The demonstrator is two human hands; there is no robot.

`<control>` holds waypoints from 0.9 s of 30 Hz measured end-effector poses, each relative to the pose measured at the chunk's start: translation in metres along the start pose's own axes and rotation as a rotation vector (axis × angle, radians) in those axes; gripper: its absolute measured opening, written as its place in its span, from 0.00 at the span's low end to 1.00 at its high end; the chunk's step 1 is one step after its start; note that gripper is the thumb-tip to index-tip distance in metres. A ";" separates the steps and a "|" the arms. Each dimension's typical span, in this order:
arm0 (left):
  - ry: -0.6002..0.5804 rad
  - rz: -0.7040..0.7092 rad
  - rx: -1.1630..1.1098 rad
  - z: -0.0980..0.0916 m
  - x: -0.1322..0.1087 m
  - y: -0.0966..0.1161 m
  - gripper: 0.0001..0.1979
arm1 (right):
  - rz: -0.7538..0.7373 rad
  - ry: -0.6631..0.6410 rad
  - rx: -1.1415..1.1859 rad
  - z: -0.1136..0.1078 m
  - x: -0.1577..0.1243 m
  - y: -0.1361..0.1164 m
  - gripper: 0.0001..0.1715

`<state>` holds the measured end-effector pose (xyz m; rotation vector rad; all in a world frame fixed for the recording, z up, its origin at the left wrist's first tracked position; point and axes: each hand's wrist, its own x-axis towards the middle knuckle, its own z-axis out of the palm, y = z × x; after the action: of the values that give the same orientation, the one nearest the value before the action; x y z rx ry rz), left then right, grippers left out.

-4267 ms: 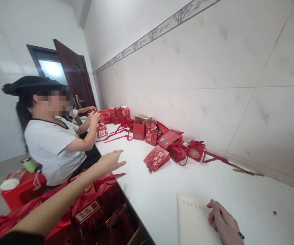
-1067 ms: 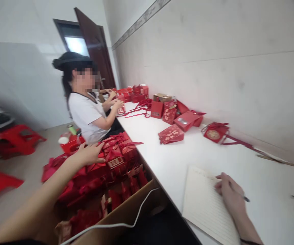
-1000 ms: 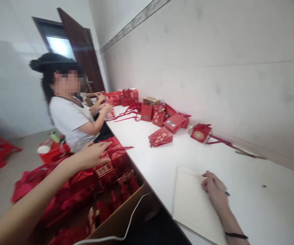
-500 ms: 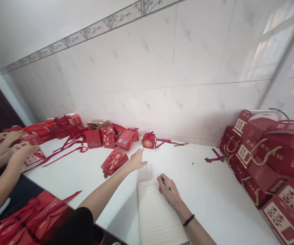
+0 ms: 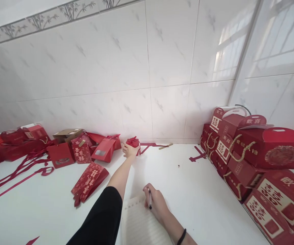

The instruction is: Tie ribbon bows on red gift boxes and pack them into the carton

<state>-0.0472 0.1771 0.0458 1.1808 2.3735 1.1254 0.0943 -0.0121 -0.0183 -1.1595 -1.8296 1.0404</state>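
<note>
My left hand [image 5: 129, 150] is stretched out to a small red gift box [image 5: 133, 141] tied with a ribbon near the wall. Its fingers are spread in front of the box and cover its lower part; whether they touch it I cannot tell. Closed around a pen [image 5: 150, 199], my right hand [image 5: 156, 201] is at the top right of a lined notebook [image 5: 143, 223]. The pen's dark end points down toward me. My right forearm hides part of the page.
Red gift boxes [image 5: 260, 149] with rope handles are stacked along the right. More red boxes [image 5: 61, 154] and loose ribbons [image 5: 21, 170] lie to the left. A patterned red box [image 5: 89, 182] lies left of my left arm. The tiled wall [image 5: 167, 112] bounds the table.
My left hand has moved forward to the small red box. The view has turned right, so the other person's arms are out of sight. My right hand still holds the pen by the notebook.
</note>
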 end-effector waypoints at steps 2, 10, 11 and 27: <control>-0.001 -0.014 -0.051 0.003 0.006 -0.001 0.51 | 0.040 0.002 0.011 0.002 0.002 0.004 0.17; -0.101 0.252 -0.316 -0.030 -0.023 -0.022 0.46 | 0.163 0.115 0.289 0.006 0.009 0.014 0.21; -0.122 0.289 -0.348 -0.040 -0.034 -0.028 0.46 | 0.158 0.164 0.313 0.005 0.009 0.014 0.22; -0.639 0.588 -0.513 -0.098 -0.189 -0.088 0.56 | -0.072 0.436 0.556 -0.063 -0.002 -0.008 0.25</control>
<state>-0.0288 -0.0520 0.0268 1.7379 1.2039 1.1690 0.1472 -0.0004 0.0142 -0.8820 -1.1347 1.0619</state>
